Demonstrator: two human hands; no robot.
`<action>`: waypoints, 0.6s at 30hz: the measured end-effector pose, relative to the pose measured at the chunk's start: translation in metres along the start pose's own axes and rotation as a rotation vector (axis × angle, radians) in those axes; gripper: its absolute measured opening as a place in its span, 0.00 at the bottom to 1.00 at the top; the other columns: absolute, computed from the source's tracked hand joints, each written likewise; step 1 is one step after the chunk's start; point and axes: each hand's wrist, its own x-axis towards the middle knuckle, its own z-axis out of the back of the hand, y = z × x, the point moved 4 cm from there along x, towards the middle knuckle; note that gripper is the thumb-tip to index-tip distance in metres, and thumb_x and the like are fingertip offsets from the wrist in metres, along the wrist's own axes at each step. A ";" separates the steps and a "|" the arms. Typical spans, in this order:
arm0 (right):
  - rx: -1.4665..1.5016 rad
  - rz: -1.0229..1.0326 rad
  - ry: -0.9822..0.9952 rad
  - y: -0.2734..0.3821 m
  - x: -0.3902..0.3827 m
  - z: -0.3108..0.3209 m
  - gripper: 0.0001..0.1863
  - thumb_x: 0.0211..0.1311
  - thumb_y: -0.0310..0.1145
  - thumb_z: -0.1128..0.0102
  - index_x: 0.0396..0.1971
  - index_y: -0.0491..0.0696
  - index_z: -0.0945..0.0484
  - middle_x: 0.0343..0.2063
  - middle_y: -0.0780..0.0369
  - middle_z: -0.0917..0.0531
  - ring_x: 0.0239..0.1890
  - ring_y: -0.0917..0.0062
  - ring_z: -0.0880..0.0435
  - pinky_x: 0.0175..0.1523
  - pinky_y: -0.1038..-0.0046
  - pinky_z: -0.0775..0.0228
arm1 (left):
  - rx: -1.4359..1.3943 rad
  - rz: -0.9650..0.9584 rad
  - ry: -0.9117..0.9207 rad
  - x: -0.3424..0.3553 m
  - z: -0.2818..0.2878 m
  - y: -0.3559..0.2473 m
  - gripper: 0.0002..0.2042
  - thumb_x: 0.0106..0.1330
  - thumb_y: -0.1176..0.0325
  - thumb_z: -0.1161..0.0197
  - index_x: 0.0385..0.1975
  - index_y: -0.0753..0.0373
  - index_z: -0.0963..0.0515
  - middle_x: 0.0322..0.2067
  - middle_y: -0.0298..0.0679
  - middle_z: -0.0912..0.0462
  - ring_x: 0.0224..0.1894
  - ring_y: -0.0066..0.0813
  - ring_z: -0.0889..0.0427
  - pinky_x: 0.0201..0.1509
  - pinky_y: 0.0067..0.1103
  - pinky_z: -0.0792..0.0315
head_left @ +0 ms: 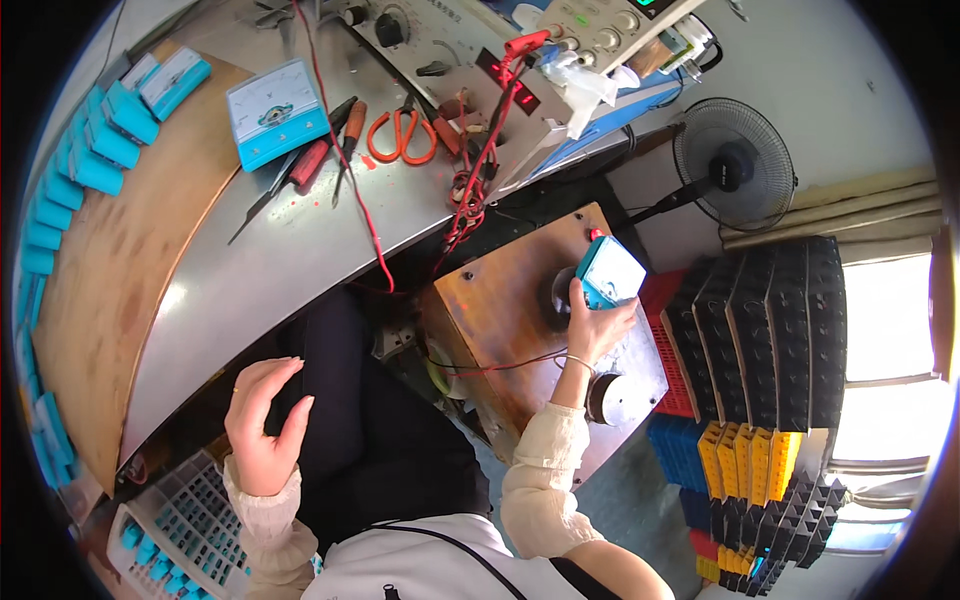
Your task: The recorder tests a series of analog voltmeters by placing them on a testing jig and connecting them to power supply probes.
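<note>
My right hand (597, 328) grips a teal panel meter (610, 270) with a white face, at a dark round fixture (559, 300) on a worn metal-topped stand (499, 332). A small red part sticks up behind the meter. Lower on the stand sits a round metal-capped piece (612, 398), and thin wires cross the top. My left hand (265, 420) hangs over my dark-clad lap with its fingers curved and apart, holding nothing. On the steel bench (230, 320) another teal meter (275, 113) lies beside screwdrivers (308, 165) and orange-handled scissors (402, 138).
A wooden board (120, 250) bears rows of teal meters (120, 140). Instruments (410, 40) with tangled red leads (475, 190) stand at the back. A fan (733, 165), stacked black trays (770, 330) and coloured trays (750, 460) are at right. A crate (190, 505) sits lower left.
</note>
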 end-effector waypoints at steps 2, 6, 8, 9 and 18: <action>0.014 0.126 -0.095 0.011 -0.007 -0.007 0.61 0.39 0.58 0.21 0.66 0.33 0.41 0.55 0.40 0.28 0.58 0.45 0.28 0.64 0.52 0.35 | 0.011 0.026 -0.027 -0.006 0.007 0.002 0.17 0.56 0.81 0.32 0.47 0.69 0.20 0.45 0.46 0.16 0.49 0.44 0.18 0.56 0.32 0.25; -0.006 0.152 -0.023 0.041 -0.013 -0.038 0.61 0.40 0.59 0.22 0.66 0.32 0.40 0.54 0.39 0.27 0.57 0.45 0.28 0.64 0.51 0.35 | -0.006 0.055 -0.119 -0.021 0.022 0.003 0.20 0.54 0.82 0.30 0.49 0.68 0.20 0.47 0.46 0.18 0.49 0.43 0.18 0.55 0.29 0.25; 0.130 0.269 -0.022 0.067 -0.020 -0.040 0.60 0.40 0.57 0.21 0.66 0.33 0.40 0.55 0.40 0.27 0.58 0.46 0.28 0.64 0.51 0.36 | 0.044 0.189 -0.136 -0.030 0.029 0.008 0.20 0.53 0.82 0.30 0.49 0.68 0.20 0.48 0.46 0.18 0.49 0.43 0.18 0.55 0.30 0.25; 0.193 0.357 -0.048 0.080 -0.031 -0.033 0.59 0.40 0.54 0.20 0.67 0.34 0.40 0.57 0.41 0.27 0.59 0.46 0.28 0.65 0.51 0.36 | 0.076 0.215 -0.147 -0.036 0.034 0.007 0.21 0.53 0.82 0.30 0.50 0.67 0.20 0.49 0.46 0.18 0.50 0.43 0.18 0.55 0.30 0.24; 0.798 0.719 0.691 0.158 -0.243 0.068 0.60 0.41 0.38 0.19 0.72 0.40 0.48 0.67 0.47 0.37 0.66 0.53 0.34 0.64 0.54 0.36 | 0.028 0.055 -0.160 -0.019 0.038 0.014 0.43 0.48 0.66 0.20 0.67 0.65 0.32 0.68 0.54 0.39 0.67 0.51 0.35 0.66 0.37 0.33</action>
